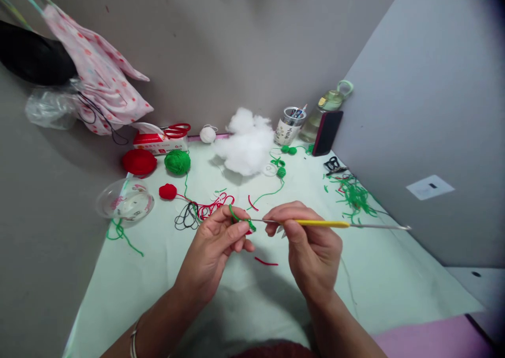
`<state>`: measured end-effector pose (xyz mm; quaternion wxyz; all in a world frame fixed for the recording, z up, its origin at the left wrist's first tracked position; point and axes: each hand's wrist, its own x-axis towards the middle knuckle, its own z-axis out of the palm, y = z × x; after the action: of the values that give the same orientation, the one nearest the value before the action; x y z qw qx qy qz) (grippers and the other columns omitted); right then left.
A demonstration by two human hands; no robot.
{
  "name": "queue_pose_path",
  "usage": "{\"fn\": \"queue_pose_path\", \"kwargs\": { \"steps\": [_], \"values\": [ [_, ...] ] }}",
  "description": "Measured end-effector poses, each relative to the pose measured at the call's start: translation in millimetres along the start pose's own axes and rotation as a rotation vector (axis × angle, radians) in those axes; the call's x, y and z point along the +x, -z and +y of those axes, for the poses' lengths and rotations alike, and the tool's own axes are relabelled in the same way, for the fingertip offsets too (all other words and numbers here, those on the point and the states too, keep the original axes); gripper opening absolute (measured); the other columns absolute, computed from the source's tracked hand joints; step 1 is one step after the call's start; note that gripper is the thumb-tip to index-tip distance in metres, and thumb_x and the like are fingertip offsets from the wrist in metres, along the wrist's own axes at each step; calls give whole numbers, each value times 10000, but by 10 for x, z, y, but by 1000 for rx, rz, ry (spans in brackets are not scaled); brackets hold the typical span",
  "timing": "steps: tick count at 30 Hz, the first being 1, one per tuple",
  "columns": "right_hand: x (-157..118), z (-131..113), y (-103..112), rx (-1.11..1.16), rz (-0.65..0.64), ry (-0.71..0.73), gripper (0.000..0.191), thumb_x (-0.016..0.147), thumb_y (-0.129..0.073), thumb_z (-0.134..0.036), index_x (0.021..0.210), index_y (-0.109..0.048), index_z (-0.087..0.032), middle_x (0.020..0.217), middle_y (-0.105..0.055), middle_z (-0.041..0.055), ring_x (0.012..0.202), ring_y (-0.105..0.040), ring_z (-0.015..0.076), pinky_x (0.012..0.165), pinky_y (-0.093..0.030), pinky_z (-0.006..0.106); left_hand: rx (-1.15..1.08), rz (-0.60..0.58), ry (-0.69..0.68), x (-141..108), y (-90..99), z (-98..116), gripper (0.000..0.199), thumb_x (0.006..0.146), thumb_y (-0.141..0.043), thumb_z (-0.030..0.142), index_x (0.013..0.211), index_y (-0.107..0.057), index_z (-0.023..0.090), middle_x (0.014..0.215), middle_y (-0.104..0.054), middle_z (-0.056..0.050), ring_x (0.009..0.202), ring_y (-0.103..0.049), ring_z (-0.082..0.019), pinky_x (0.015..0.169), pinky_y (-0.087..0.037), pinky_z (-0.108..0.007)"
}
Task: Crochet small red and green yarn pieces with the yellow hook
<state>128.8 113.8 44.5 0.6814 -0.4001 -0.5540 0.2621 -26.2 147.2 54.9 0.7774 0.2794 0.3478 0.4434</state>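
Note:
My left hand (221, 237) pinches a small green and red crochet piece (251, 225) between thumb and fingers, with a loop of green yarn over the index finger. My right hand (311, 242) is closed around a crochet hook (323, 223) with a yellow handle and a metal hook at each end. The hook's left tip meets the crochet piece; its other end points right. A short red yarn strand (266, 262) lies on the table just below my hands. The fingers hide most of the crochet piece.
A green yarn ball (177, 162), a red yarn ball (139, 161) and a clear plastic bowl (103, 200) stand at left. White stuffing (246, 145) lies at the back. To the right are a pen can (290, 126), a phone (327, 133), a bottle (315, 119) and green yarn scraps (357, 196).

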Motion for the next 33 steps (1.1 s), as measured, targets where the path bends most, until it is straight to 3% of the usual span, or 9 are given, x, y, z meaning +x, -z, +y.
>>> {"fn": "queue_pose_path", "kwargs": {
  "steps": [7, 15, 20, 24, 28, 33],
  "values": [
    [-35, -40, 31, -212, -103, 208, 256, 998, -602, -58, 1126, -751, -221, 915, -779, 35, 871, -717, 173, 775, -597, 314, 42, 45, -31, 0, -46, -2, 282, 694, -978, 338, 800, -765, 188, 553, -549, 75, 512, -507, -65, 573, -514, -192],
    [-14, -93, 19, -235, -157, 223, 283, 947, -616, -9, 1093, -747, -213, 921, -783, 49, 896, -751, 180, 779, -622, 281, 40, 64, -26, -31, -42, 19, 292, 702, -974, 347, 829, -759, 194, 515, -555, 73, 524, -555, -78, 597, -494, -191],
    [-46, -55, -11, -329, -144, 307, 343, 947, -628, 4, 1192, -760, -197, 1041, -778, 95, 903, -753, 173, 774, -621, 272, 44, 98, -60, -28, -36, 16, 299, 713, -973, 324, 907, -784, 195, 525, -544, 81, 532, -541, -75, 596, -495, -185],
    [-32, -19, -9, -261, -85, 198, 253, 991, -631, -79, 1127, -781, -230, 935, -779, 65, 848, -738, 184, 729, -616, 300, 14, 65, -18, -30, -47, 16, 356, 728, -968, 313, 1016, -803, 185, 551, -527, 91, 512, -476, -59, 579, -512, -190],
    [25, -19, -7, -125, -31, 69, 176, 1022, -629, -173, 1016, -792, -239, 843, -760, 36, 737, -697, 168, 642, -590, 291, 3, 48, -10, -36, -69, 35, 316, 694, -984, 310, 891, -780, 170, 579, -540, 84, 497, -442, -51, 559, -525, -206],
    [15, -16, 3, -113, -55, 52, 171, 1023, -631, -174, 1022, -790, -239, 846, -758, 31, 761, -691, 170, 673, -576, 306, 19, 52, -22, -27, -64, 39, 310, 686, -986, 329, 832, -760, 177, 538, -538, 80, 500, -473, -62, 553, -511, -197]
  ]
}}
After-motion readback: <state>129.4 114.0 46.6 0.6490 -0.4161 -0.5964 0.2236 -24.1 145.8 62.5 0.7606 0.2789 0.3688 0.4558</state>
